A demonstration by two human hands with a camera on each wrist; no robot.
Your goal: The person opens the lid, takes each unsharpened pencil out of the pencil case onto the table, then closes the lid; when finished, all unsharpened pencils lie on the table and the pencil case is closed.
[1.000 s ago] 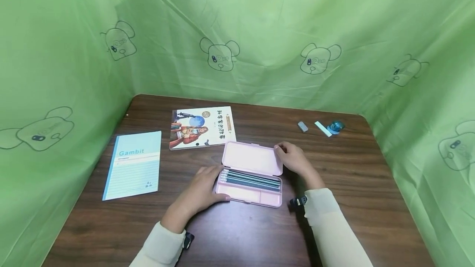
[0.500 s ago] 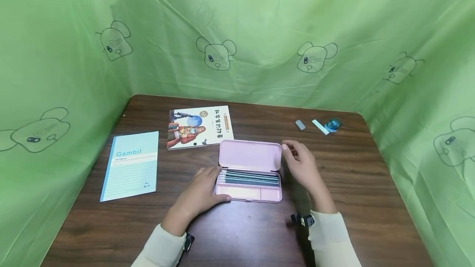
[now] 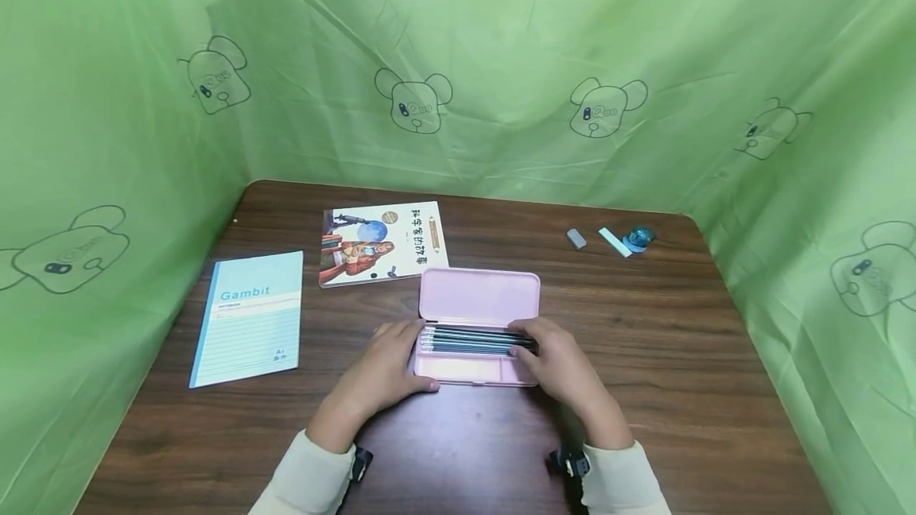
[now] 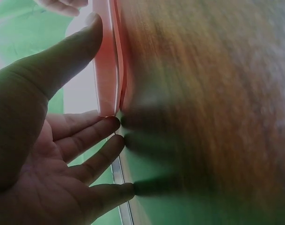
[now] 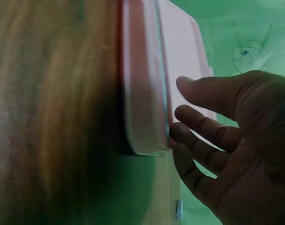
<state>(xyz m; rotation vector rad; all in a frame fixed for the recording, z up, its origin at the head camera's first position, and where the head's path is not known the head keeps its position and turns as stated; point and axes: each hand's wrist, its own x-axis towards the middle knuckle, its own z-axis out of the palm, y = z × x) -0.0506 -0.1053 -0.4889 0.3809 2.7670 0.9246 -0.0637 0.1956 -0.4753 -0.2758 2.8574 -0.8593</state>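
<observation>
At lower centre, my relaxed left grip (image 3: pixel 382 358) braced the case (image 3: pixel 458 369); my parted right grip (image 3: pixel 560 360), seemingly selecting pencils (image 3: pixel 468 339), likely needed to pinch next.

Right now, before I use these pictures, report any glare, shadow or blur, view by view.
Head: pale glare on the table in front of the case, Gambit lettering readable; left wrist: table blurred, dark smudges beside the fingertips, shadow or reflection unclear; right wrist: table smeared, dark patch beside the case, lid washed out pale.
</observation>
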